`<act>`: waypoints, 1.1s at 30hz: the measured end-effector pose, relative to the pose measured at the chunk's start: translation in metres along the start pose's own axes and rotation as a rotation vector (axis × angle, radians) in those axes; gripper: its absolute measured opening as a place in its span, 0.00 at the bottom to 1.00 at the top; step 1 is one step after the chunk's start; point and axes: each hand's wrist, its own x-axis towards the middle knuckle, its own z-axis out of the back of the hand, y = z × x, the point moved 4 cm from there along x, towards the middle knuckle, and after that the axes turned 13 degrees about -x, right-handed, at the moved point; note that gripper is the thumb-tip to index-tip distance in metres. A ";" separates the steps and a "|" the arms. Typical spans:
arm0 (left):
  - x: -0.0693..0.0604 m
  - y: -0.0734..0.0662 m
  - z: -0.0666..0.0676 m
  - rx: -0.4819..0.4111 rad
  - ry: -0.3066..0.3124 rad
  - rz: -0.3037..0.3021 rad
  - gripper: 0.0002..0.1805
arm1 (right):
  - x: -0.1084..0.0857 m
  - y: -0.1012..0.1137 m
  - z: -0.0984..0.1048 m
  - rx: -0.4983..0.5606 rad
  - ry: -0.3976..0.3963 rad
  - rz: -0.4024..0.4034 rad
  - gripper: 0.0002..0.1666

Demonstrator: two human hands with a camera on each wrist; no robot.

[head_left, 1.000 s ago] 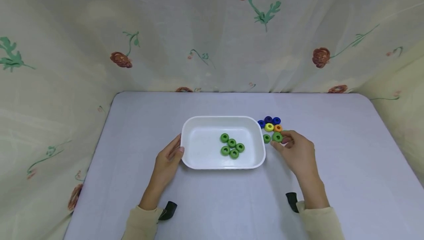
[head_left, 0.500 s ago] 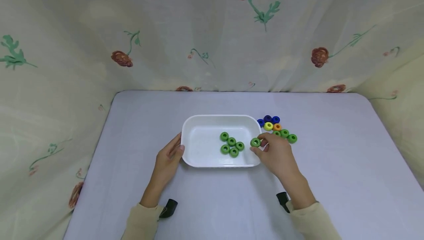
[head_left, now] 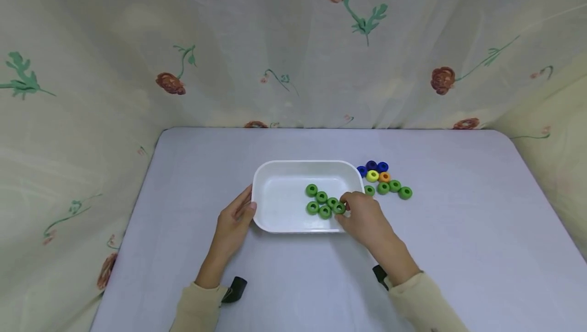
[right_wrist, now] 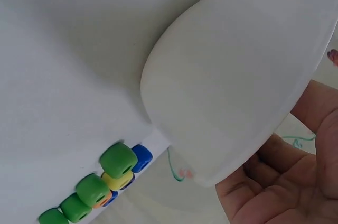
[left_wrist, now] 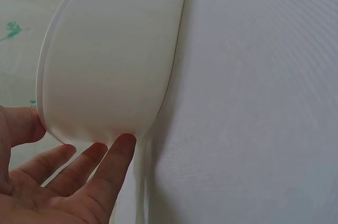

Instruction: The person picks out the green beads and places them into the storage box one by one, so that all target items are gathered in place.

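A white tray lies on the table with several green ring-shaped beads in its right half. My left hand holds the tray's left end; in the left wrist view its thumb is at the rim and its fingertips touch the outer wall. Over the tray's right part, my right hand pinches a green bead by thumb and fingers, close beside the others. That bead is hidden behind the tray wall in the right wrist view. Outside the tray's right end stands a row of green beads.
Blue beads, a yellow bead and an orange bead cluster behind the green row. A flowered cloth hangs beyond the back edge of the white-covered table.
From the row at right, my right hand has carried the green bead leftward over the rim to the beads in the tray. My left hand stays at the tray's left end.
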 end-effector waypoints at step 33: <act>-0.002 -0.002 0.000 -0.001 0.013 0.013 0.28 | 0.016 0.007 -0.011 -0.083 0.184 -0.055 0.17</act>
